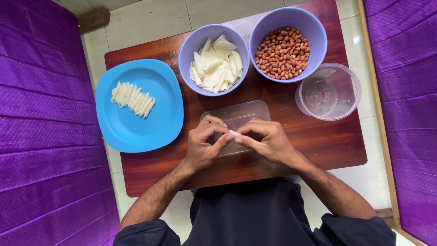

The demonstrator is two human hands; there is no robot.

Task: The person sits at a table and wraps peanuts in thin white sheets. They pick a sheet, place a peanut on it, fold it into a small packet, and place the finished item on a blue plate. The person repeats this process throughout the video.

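Pale floor tiles [150,18] surround a low reddish-brown wooden table [327,141], with purple quilted fabric [45,114] running along both sides of the view. Bare wood lies open at the table's near right corner and along the near edge; the far half is crowded.

Left hand [205,143] and right hand [268,141] meet over a clear rectangular lid [241,114] lying flat near the table's centre. Both sets of fingers are curled in narrow, thumb and forefinger tips pinched on a small white piece [235,133] held between the two hands, just above the lid. Only a sliver of that piece shows; its shape cannot be made out.

Blue plate [136,127] sits at the left, overhanging the table's left edge, carrying a row of white folded pieces [133,99] laid side by side. Beyond the hands, a lilac bowl [191,45] holds loose white wedges [216,64]; touching it on the right, a second lilac bowl [314,32] holds brown peanuts [282,53]. An empty clear round tub [328,91] stands just beside that bowl, near the right edge.

Near part of the lid is hidden under the hands. The person's dark clothing [255,214] covers the near table edge.
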